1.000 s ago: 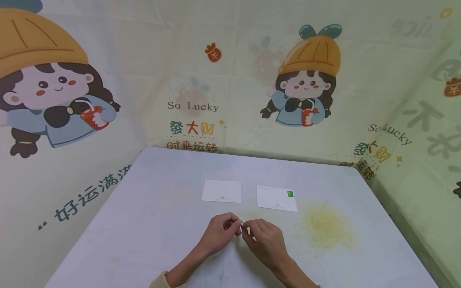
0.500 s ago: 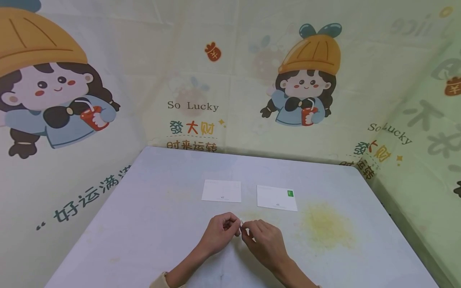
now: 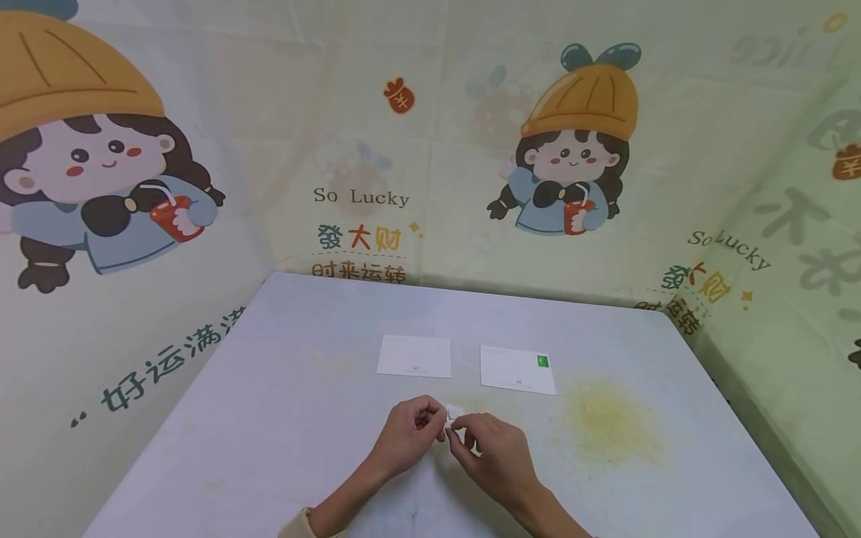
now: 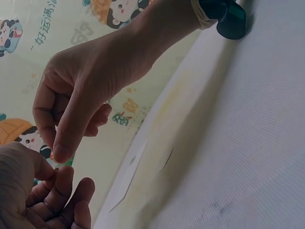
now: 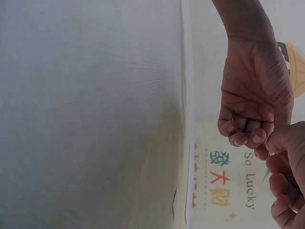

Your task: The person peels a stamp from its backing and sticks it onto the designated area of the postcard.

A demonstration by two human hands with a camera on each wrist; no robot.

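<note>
In the head view, a small stamp [image 3: 454, 412] shows its white back between my two hands; a green sliver [image 5: 265, 175] of it appears in the right wrist view. My left hand [image 3: 409, 433] pinches its left edge with thumb and index finger. My right hand [image 3: 494, 452] pinches it from the other side, thumb and index fingertip close together at its lower corner. Fingertips hide part of it. Beyond the hands lie two white cards: a plain left card [image 3: 412, 355] and a right card [image 3: 507, 366] with a green stamp [image 3: 542, 362] in its upper right corner.
The cards lie flat and apart on a pale table [image 3: 289, 418]. A yellow stain [image 3: 608, 422] marks the tabletop at the right. Behind and beside the table hangs a printed cloth [image 3: 444, 164] with cartoon figures.
The stamp has turned so that its white back shows above the fingertips. My right thumb and index finger have shifted slightly down along it. Both cards stay put.
</note>
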